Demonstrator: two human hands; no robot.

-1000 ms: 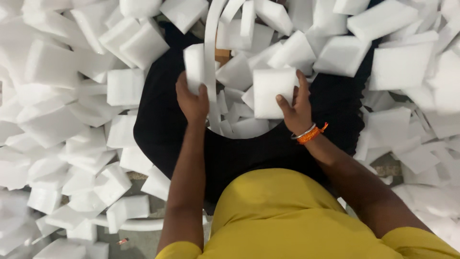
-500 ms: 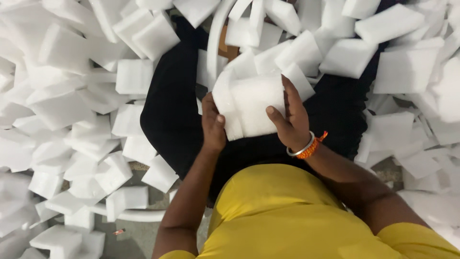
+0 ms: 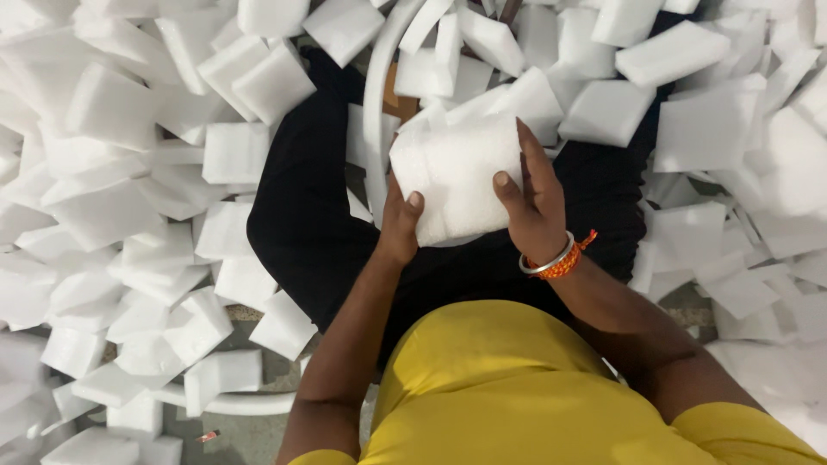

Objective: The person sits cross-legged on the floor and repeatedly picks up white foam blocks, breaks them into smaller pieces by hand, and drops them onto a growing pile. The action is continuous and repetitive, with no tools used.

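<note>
Both hands held one stack of white foam blocks (image 3: pixel 457 176) over the lap. The left hand (image 3: pixel 398 226) gripped its near corner; the right hand (image 3: pixel 536 207) clasped its right edge (bangle at wrist). Loose foam blocks (image 3: pixel 138 198) covered the floor. Judged step: squaring the stack, which needs firm, even pressure.

Seated person in yellow shirt (image 3: pixel 517 387) and black trousers (image 3: pixel 319 224). Both hands grip one white foam block (image 3: pixel 457 176) above the lap: left hand (image 3: pixel 398 226) at its lower left edge, right hand (image 3: pixel 536 202) along its right side. Metal bangle and orange thread (image 3: pixel 556 258) on right wrist. Loose white foam pieces (image 3: pixel 112 207) lie heaped all around.
</note>
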